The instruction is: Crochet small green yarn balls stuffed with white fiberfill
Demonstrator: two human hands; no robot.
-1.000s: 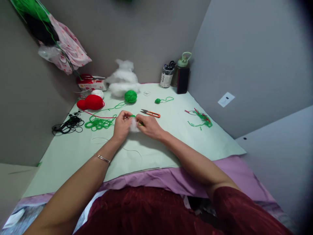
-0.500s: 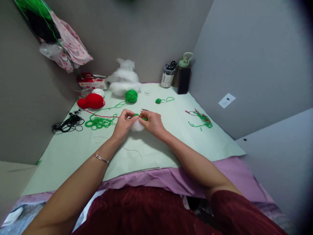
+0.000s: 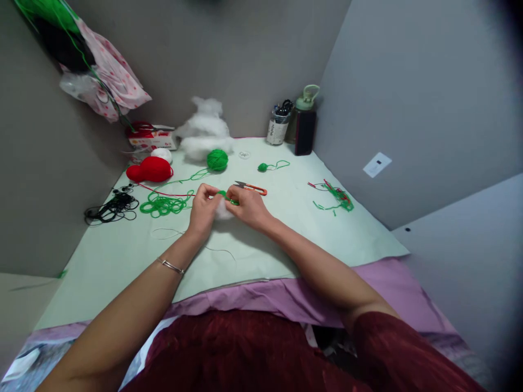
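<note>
Over the middle of the table my left hand (image 3: pixel 203 211) is closed, pinching a small green yarn piece (image 3: pixel 222 193) from its left side. My right hand (image 3: pixel 250 207) is closed on the right side of the same piece, its fingertips close to the left ones. A tuft of white stuffing (image 3: pixel 223 212) shows just below the fingers. Most of the green piece is hidden behind the fingers. Orange-handled thread snips (image 3: pixel 254 189) lie on the table just beyond my right hand.
Behind are a green yarn ball (image 3: pixel 217 160), a stuffing heap (image 3: pixel 204 130), a bottle (image 3: pixel 305 103) and a phone (image 3: pixel 305 133). Red yarn (image 3: pixel 153 169), loose green yarn (image 3: pixel 165 204) and black cord (image 3: pixel 116 207) lie left. Yarn scraps (image 3: pixel 339 198) lie right.
My hands have shifted slightly left, the right one more clearly, so the orange handles of the snips now show. Both hands keep hold of the green piece. The view has moved slightly.
</note>
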